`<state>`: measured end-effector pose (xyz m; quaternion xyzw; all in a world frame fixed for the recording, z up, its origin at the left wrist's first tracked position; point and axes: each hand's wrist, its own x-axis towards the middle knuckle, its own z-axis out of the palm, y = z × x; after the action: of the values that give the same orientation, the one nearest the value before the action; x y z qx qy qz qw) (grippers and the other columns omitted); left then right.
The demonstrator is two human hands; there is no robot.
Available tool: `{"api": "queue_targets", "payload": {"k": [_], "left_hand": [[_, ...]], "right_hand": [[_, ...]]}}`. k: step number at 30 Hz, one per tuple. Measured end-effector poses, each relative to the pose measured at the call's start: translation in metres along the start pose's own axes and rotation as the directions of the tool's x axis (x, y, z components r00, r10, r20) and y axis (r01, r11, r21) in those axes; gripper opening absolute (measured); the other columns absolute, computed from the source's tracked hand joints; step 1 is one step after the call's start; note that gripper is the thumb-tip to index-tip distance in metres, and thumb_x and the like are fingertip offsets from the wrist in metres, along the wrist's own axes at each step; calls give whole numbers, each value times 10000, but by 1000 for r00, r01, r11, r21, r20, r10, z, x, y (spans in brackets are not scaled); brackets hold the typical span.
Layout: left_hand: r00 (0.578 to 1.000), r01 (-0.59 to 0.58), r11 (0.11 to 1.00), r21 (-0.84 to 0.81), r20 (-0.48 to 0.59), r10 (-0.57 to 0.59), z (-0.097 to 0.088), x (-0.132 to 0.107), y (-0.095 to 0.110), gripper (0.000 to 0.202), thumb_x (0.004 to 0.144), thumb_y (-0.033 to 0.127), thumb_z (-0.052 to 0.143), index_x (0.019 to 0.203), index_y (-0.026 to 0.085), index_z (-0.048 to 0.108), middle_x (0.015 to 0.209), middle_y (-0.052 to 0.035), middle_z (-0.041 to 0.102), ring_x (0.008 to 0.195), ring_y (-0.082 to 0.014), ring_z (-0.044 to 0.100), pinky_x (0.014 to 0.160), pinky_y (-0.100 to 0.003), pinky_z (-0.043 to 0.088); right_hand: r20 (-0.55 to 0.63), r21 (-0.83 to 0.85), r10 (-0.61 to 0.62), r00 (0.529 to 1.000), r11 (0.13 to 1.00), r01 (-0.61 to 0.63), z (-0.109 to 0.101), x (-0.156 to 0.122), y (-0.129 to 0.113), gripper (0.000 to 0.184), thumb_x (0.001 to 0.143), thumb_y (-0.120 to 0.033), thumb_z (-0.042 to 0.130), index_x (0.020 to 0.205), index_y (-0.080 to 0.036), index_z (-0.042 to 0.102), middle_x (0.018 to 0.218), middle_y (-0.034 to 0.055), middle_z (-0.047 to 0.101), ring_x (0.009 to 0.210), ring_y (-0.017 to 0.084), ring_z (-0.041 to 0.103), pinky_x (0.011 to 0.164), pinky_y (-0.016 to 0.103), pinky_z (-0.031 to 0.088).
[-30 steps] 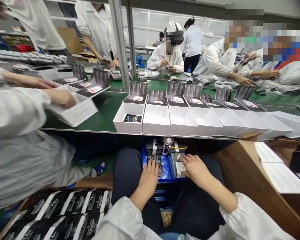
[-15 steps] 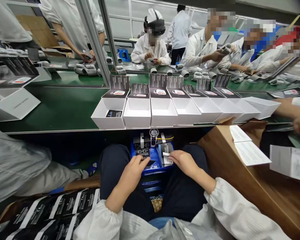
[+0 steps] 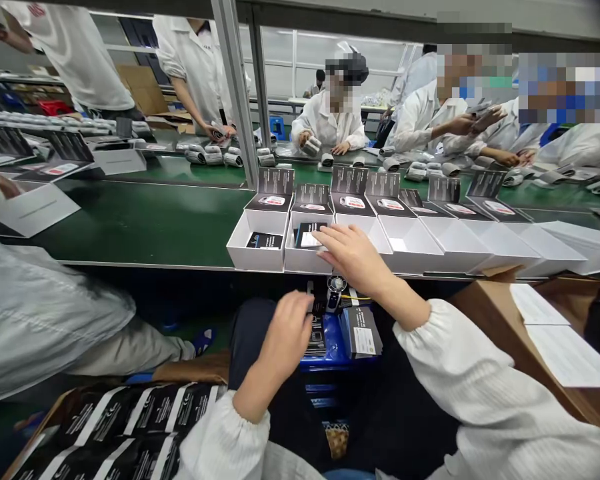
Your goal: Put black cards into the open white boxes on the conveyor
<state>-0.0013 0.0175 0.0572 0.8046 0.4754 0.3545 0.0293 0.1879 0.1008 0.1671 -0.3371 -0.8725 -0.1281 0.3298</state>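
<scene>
My right hand (image 3: pixel 353 257) reaches over the front edge of the green belt (image 3: pixel 145 227), fingers spread over a black card (image 3: pixel 307 235) lying in the second open white box (image 3: pixel 307 241). The first white box (image 3: pixel 260 245) beside it holds another black card (image 3: pixel 264 240). My left hand (image 3: pixel 290 333) is down in my lap, fingers curled on a small black booklet (image 3: pixel 316 337) on the blue tray (image 3: pixel 335 347). A stack of black booklets (image 3: pixel 361 331) lies on the tray's right side.
A row of open white boxes (image 3: pixel 455 243) runs right along the belt. A brown carton with white sheets (image 3: pixel 540 333) stands at my right, a carton of black leaflets (image 3: pixel 125 427) at lower left. A seated person's sleeve (image 3: pixel 40 313) is at left; workers sit across.
My right hand has risen from the tray in my lap to the second white box, where a black card now lies. My left hand stays at the tray.
</scene>
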Motion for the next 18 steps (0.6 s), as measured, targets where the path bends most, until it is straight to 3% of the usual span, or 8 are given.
{"api": "queue_targets", "payload": {"k": [1, 3, 5, 7, 9, 11, 14, 18], "left_hand": [[981, 25, 999, 39, 191, -32, 17, -14, -6, 459, 887, 71, 443, 1332, 171, 492, 1354, -153, 571, 1347, -279, 473, 1076, -482, 465], [868, 50, 989, 142, 484, -113, 48, -39, -12, 663, 807, 11, 426, 1451, 162, 386, 1523, -169, 416, 1455, -316, 312, 1110, -519, 414], [757, 37, 968, 248, 625, -189, 72, -55, -12, 768, 768, -7, 432, 1508, 151, 300, 1589, -182, 285, 1489, -337, 204, 1124, -551, 374], [709, 20, 948, 318, 664, -237, 86, -60, -11, 721, 790, -1, 429, 1495, 116, 335, 1569, -221, 298, 1475, -354, 236, 1111, -572, 377], [699, 15, 937, 349, 666, -260, 90, -57, -10, 643, 810, -10, 414, 1446, 87, 422, 1518, -254, 377, 1435, -365, 335, 1077, -569, 416], [706, 2, 940, 342, 666, -243, 89, -51, -10, 606, 811, -30, 406, 1397, 96, 493, 1480, -239, 447, 1388, -351, 422, 1047, -531, 459], [723, -34, 948, 317, 663, -196, 78, -44, -11, 577, 811, -46, 410, 1328, 153, 572, 1420, -165, 547, 1329, -297, 506, 1025, -440, 495], [763, -56, 954, 294, 629, -149, 58, -44, -10, 570, 828, -46, 412, 1304, 208, 598, 1385, -120, 582, 1300, -259, 527, 1044, -404, 483]], "right_hand": [[12, 20, -1, 1000, 1000, 1, 3, -12, 1, 238, 997, -190, 512, 1203, -135, 618, 1184, 147, 668, 1130, 256, 603, 947, 450, 487], [44, 75, 25, 999, 997, -28, 8, -54, -3, 185, 995, -201, 521, 1117, -144, 649, 1086, 127, 694, 1045, 232, 628, 927, 415, 487], [188, 75, 51, 981, 995, -66, 13, -111, -11, 152, 983, -239, 554, 1025, -154, 673, 986, 110, 710, 953, 221, 647, 880, 387, 504], [379, -44, 114, 918, 993, -105, 20, -168, -17, 231, 946, -313, 618, 1072, -128, 675, 1067, 155, 703, 1010, 280, 643, 882, 439, 510], [494, -172, 192, 848, 978, -121, 28, -211, -20, 340, 933, -311, 625, 1197, -100, 643, 1230, 202, 647, 1124, 332, 607, 919, 488, 497], [527, -206, 218, 821, 970, -125, 34, -234, -20, 327, 961, -222, 553, 1261, -113, 620, 1301, 187, 613, 1167, 306, 593, 961, 469, 482], [537, -151, 216, 816, 976, -159, 35, -237, -19, 245, 970, -132, 493, 1114, -147, 690, 1143, 122, 698, 1021, 235, 652, 930, 383, 493], [583, -150, 288, 760, 957, -248, 28, -222, -18, 134, 926, -162, 598, 846, -157, 706, 851, 73, 700, 823, 217, 654, 795, 339, 508]]}}
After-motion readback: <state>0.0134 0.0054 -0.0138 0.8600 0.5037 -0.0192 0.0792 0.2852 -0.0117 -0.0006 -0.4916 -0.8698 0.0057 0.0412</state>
